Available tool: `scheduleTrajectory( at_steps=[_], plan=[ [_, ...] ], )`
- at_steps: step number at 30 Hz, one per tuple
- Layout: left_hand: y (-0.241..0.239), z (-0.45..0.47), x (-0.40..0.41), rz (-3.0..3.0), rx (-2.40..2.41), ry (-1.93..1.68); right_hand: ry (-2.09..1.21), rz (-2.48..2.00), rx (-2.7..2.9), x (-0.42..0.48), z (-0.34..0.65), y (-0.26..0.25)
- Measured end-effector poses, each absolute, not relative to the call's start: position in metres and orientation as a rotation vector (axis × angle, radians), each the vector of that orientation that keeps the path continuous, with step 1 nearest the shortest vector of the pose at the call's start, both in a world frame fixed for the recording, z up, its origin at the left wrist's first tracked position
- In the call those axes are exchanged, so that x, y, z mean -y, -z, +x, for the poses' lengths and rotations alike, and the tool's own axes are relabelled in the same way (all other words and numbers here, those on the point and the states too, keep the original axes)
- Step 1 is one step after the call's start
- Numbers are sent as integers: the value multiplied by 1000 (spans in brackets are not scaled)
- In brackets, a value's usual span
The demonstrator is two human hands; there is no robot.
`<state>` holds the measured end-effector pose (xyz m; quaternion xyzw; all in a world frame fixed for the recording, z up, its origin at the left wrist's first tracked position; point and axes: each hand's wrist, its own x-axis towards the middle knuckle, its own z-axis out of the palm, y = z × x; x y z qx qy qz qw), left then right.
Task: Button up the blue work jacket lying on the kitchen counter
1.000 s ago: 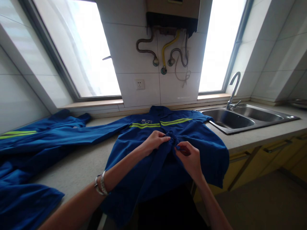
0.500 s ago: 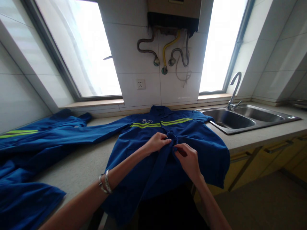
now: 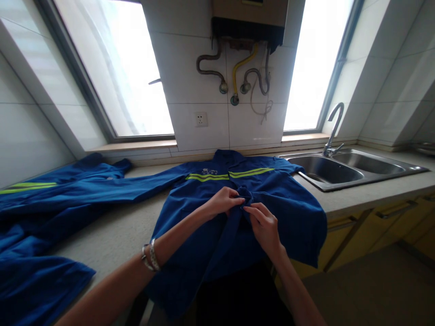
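A blue work jacket with yellow-green stripes across its chest lies spread on the counter, collar toward the wall, its lower part hanging over the front edge. My left hand is closed on the jacket's front edge at the middle, pinching the cloth. Close beside it, my right hand pinches the same front edge slightly lower. The cloth is bunched up between the two hands. Any button or fastener there is hidden by my fingers.
Another blue garment with similar stripes lies on the counter at left. A steel double sink with a faucet is at right. A water heater with pipes hangs on the wall above an outlet.
My right hand's fingers have shifted slightly left and closed in on the cloth edge. The left hand keeps its grip in nearly the same place.
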<state>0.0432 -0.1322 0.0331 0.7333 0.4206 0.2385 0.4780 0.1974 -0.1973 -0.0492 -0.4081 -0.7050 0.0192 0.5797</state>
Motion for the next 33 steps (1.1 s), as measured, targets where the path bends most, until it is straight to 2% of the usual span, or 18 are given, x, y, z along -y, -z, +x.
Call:
scheduleTrajectory(
  at_steps=[7, 17, 26, 33],
  plan=[
    [-34, 37, 127, 1681, -948, -458, 2, -967, 1633, 196, 198, 51],
    [-25, 38, 123, 1618, -978, -483, -36, -829, 1695, 193, 203, 53],
    [-49, 27, 123, 1362, -862, -368, -14, -842, 1615, 192, 202, 59],
    [-30, 19, 104, 1374, -790, -288, 14, -833, 1609, 192, 200, 58]
  ],
)
